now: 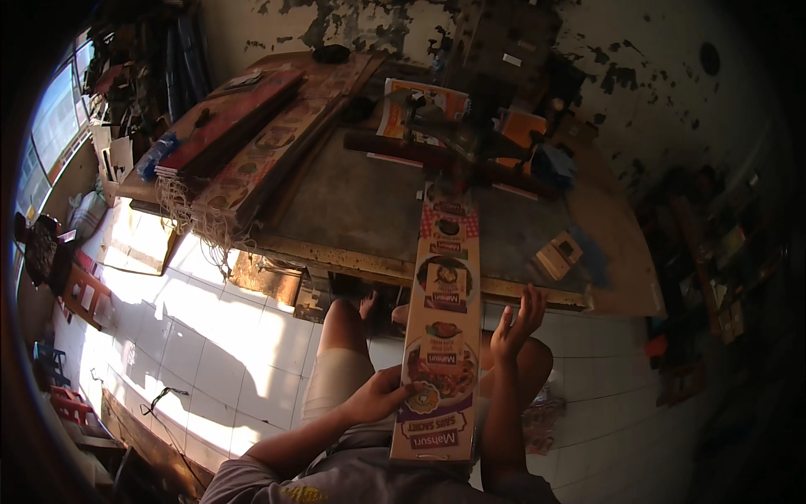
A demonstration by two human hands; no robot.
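A long, narrow printed strip (447,336) with pictures of food runs from my lap up over the table's near edge. Its far end reaches a dark metal hand-operated device (445,139) with a long crossbar, where shadow hides the contact. My left hand (379,398) grips the strip's left edge near the close end, thumb on top and the other fingers hidden underneath. Raised beside the strip's right edge, my right hand (515,326) has its fingers stretched apart and holds nothing.
Stacked printed strips (264,155) with loose strings (197,218) fill the table's left side. A small wooden block (558,254) lies near the front right edge of the table (353,223). Printed sheets (399,105) lie behind the device. An orange-brown chair (84,294) stands at the left.
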